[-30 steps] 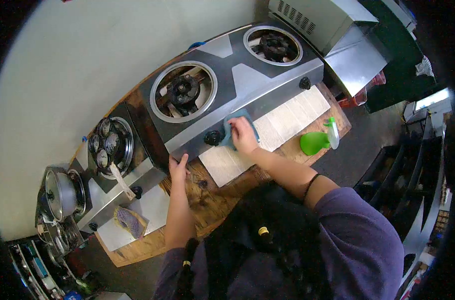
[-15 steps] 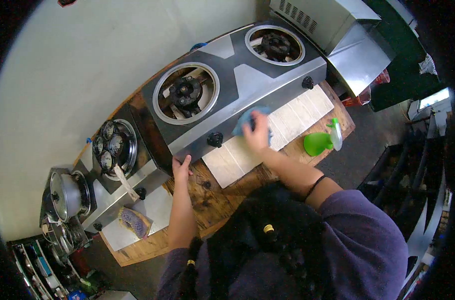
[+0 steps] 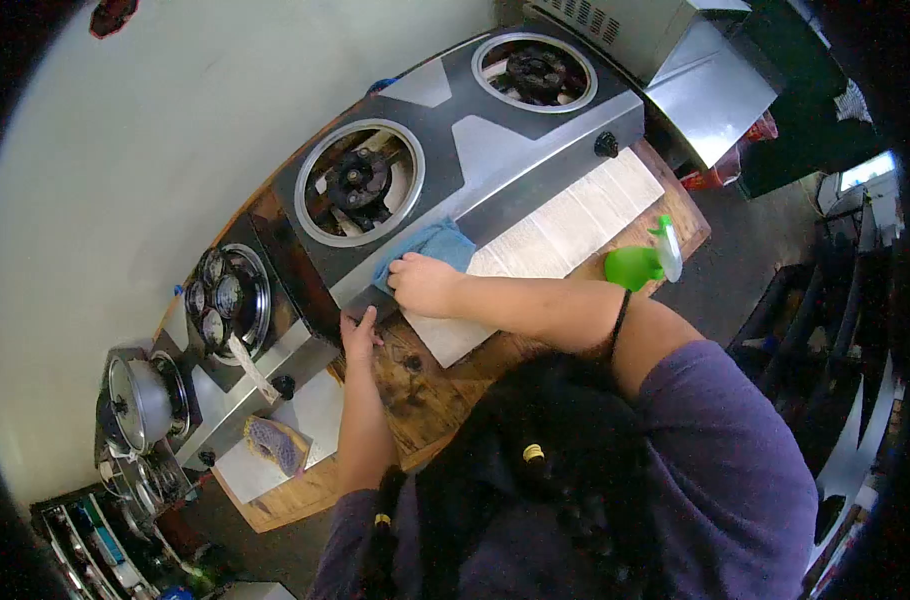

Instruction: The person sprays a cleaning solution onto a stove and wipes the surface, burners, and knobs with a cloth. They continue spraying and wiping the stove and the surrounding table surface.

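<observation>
**Blue cloth pressed to the stove front**

We see the right hand lying on a blue cloth, its fingers bent and closed down over the cloth's lower edge. The cloth is pushed against the slanted steel front of the two-burner stove, just below the left burner. The right forearm reaches in across the pale mat that lies along the stove's front. The left hand sits at the stove's near left corner; its fingers are nearly straight, with the tips touching the metal edge and nothing held in them. The heel of that hand is over the wooden table.

A green spray bottle stands on the table beside the mat, well apart from the cloth and close to the right elbow. The stove's right burner and a black knob are at the far end. To the left stands a smaller stove; a lidded pot is beyond it, and a purple pad lies on a white sheet in front of it.
</observation>
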The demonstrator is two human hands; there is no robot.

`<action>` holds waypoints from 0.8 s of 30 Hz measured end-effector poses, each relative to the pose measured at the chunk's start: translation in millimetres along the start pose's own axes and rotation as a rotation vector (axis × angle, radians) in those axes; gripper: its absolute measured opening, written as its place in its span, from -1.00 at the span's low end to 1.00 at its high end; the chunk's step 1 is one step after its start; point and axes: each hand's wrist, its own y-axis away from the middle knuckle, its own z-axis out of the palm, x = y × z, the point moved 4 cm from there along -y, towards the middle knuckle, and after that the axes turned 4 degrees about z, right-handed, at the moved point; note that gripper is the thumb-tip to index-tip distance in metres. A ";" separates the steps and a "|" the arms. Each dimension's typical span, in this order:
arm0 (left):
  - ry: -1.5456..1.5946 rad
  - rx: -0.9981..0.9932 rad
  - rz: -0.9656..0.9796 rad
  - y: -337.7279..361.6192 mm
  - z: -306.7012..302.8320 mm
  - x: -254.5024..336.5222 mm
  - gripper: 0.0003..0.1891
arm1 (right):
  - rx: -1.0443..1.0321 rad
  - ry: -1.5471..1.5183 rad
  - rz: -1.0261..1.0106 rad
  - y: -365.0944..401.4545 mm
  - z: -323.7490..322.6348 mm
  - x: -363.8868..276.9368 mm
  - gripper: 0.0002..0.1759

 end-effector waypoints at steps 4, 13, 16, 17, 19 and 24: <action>0.009 0.002 0.016 -0.3 1.3 2.1 -0.46 | 0.085 -0.160 0.125 11.6 -12.4 9.3 -0.77; 0.010 0.009 0.010 -1.7 -0.1 -3.8 -0.38 | 0.640 -0.756 0.613 74.5 29.0 41.5 -0.64; 0.030 -0.005 0.010 -6.0 -0.9 -6.3 -0.37 | 0.704 -0.686 0.656 87.4 37.5 52.6 -0.72; 0.019 0.007 0.004 -4.6 -1.6 -7.5 -0.36 | 0.754 -0.651 0.723 94.0 40.1 61.3 -0.71; 0.029 0.017 -0.002 -1.4 -1.3 -6.0 -0.35 | 0.840 -0.586 0.852 106.3 37.9 82.6 -0.71; 0.035 -0.001 0.017 -10.4 -6.9 -17.0 -0.37 | 1.159 -0.468 1.152 159.3 43.8 170.5 -0.56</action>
